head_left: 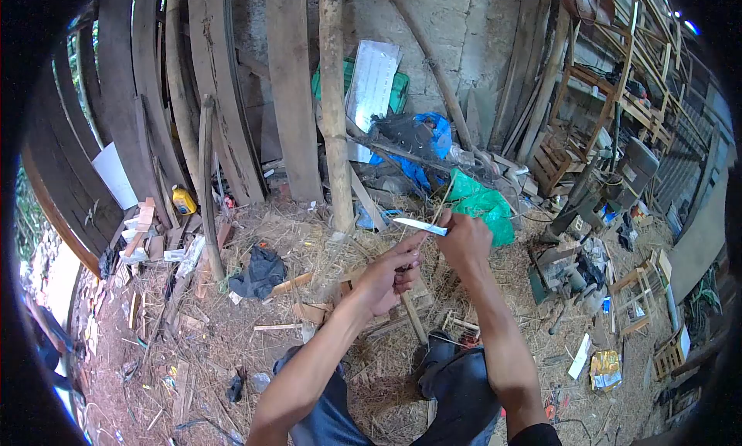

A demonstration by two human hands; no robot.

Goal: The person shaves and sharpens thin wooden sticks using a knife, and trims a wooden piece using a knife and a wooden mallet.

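A knife (pixel 421 226) with a pale blade is gripped in my right hand (pixel 465 241), its tip pointing left. My left hand (pixel 386 280) is just below and left of the blade, its fingers curled and the index finger reaching up towards the knife. What the left fingers hold is hidden. A pale stick (pixel 413 319) shows directly beneath the left hand, reaching down to a dark boot (pixel 440 345); whether it is in the grip I cannot tell. Another thin stick (pixel 446 200) rises behind the right hand, in front of a green plastic bag (pixel 485 206).
Wood scraps and straw cover the dirt floor. A wooden post (pixel 334 106) stands ahead, with a black plastic bag (pixel 260 273) to its left. A yellow bottle (pixel 183 200) stands by the plank wall. Machinery (pixel 560 264) and a wooden frame (pixel 638 299) are at the right.
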